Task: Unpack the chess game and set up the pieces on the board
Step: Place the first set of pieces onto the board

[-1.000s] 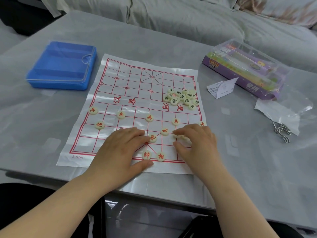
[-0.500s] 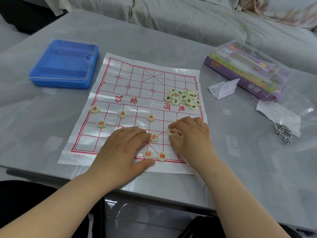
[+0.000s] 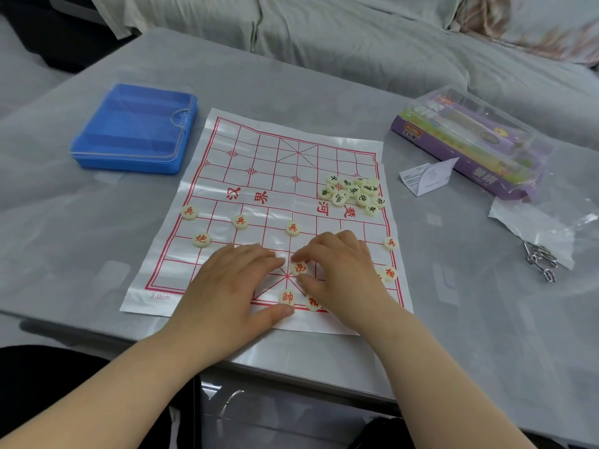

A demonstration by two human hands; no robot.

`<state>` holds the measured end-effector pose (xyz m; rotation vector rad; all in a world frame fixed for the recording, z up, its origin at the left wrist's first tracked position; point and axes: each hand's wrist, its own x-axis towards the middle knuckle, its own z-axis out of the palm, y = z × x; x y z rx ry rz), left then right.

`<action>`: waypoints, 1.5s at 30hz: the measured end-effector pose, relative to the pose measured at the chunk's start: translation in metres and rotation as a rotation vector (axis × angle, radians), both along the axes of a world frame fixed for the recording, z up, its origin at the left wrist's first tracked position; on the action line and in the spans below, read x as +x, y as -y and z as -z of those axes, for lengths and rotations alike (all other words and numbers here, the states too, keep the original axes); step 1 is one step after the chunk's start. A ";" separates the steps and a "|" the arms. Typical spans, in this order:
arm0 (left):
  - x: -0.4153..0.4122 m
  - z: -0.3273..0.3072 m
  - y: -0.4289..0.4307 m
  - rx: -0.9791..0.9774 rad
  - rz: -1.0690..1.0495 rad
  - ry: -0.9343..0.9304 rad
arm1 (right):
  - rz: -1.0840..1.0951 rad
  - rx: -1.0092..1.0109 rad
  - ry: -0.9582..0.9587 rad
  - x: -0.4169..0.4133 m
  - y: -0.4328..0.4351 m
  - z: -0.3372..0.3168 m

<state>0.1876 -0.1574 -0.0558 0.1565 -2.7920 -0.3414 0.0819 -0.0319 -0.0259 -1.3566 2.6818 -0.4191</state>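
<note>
The right hand (image 3: 343, 273) is pinching a red cannon piece (image 3: 299, 268) at centre frame, on the paper xiangqi board (image 3: 259, 176); the left hand (image 3: 233, 280) is lying flat, fingers together, pinning the sheet. Risk: a knuckle may be nudging the red general piece (image 3: 287, 297) off its point.

White board (image 3: 227, 196) with red grid, cream pieces (image 3: 353, 192) lettered black, blue case (image 3: 136, 131), purple box (image 3: 470, 150)
</note>
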 end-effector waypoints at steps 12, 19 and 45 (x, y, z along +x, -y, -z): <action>-0.006 0.005 -0.003 0.014 0.037 -0.019 | 0.403 -0.043 0.063 -0.039 -0.073 -0.018; -0.008 0.009 -0.004 0.022 0.049 -0.028 | 0.418 -0.153 0.111 -0.038 -0.070 -0.007; -0.008 0.010 -0.004 0.042 0.059 -0.013 | 0.334 -0.237 0.027 -0.034 -0.058 -0.004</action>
